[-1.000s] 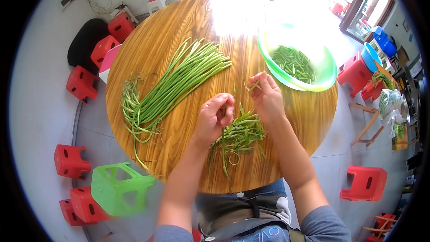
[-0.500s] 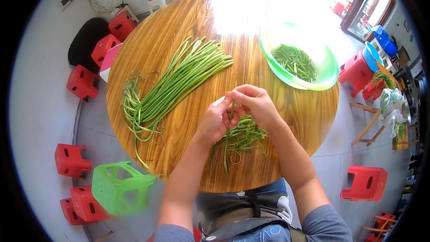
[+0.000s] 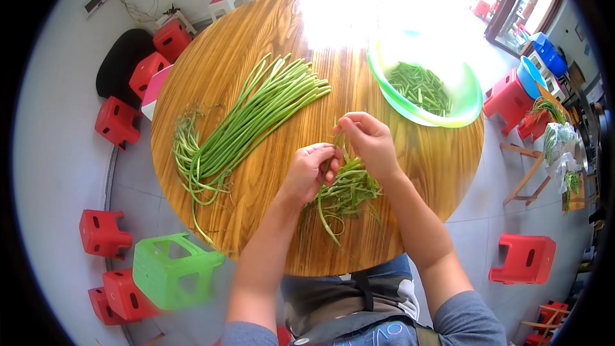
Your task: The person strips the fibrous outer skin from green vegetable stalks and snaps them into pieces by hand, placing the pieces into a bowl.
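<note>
My left hand (image 3: 309, 172) is closed round a green garlic scape (image 3: 322, 210), whose thin end hangs down over the pile. Just above and to the right, my right hand (image 3: 371, 146) pinches a thin bit of green at thumb and forefinger, perhaps from the same stalk. Beneath both hands lies a loose pile of pale green trimmings (image 3: 353, 193). A long bundle of garlic scapes (image 3: 256, 118) rests to the left, its curled tips toward the table's left edge. Short cut pieces (image 3: 419, 86) fill the bottom of a green-rimmed bowl (image 3: 473, 104) at the right.
The round wooden table (image 3: 423, 208) reaches to my waist. Red stools (image 3: 524, 258) and a green stool (image 3: 176, 272) stand around it on the grey floor. A blue basin (image 3: 530, 78) sits on a red stool at the right. Bright light glares at the far edge.
My hands have drawn apart: the left slightly down and left with the garlic scape, the right slightly up and right. The scape's hanging end has swung right.
</note>
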Tool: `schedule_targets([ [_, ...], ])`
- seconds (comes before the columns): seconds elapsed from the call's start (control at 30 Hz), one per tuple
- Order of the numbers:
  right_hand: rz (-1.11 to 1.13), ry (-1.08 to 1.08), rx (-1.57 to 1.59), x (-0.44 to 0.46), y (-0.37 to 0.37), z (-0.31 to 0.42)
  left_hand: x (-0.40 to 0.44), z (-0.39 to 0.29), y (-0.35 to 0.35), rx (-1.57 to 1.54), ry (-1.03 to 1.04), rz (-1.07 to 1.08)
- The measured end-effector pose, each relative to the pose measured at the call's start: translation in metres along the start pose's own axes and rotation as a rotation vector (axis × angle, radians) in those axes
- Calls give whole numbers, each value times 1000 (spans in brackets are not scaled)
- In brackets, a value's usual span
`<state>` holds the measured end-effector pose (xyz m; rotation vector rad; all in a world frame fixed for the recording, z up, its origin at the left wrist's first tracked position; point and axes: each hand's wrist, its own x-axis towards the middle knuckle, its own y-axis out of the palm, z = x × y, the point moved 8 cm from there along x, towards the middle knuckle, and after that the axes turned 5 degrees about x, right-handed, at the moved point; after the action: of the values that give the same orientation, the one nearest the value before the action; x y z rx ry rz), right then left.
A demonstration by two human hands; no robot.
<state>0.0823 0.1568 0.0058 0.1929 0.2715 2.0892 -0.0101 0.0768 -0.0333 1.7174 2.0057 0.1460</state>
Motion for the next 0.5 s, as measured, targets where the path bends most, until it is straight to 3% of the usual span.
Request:
schedule_targets([
  [0.1,173,-808,-511,-30,36,30,1,-1,-12,-99,75,-45],
  [0.2,105,-560,-409,-24,29,17,1,-7,-9,-285,115,-6],
  [0.23,25,-590,-284,-21,23,26,2,-5,-7,-234,99,22],
  [0.37,18,198,514,-4,7,-19,1,-7,4,-145,102,40],
  [0.5,126,499,759,-6,17,-43,1,-7,5,-183,126,79],
])
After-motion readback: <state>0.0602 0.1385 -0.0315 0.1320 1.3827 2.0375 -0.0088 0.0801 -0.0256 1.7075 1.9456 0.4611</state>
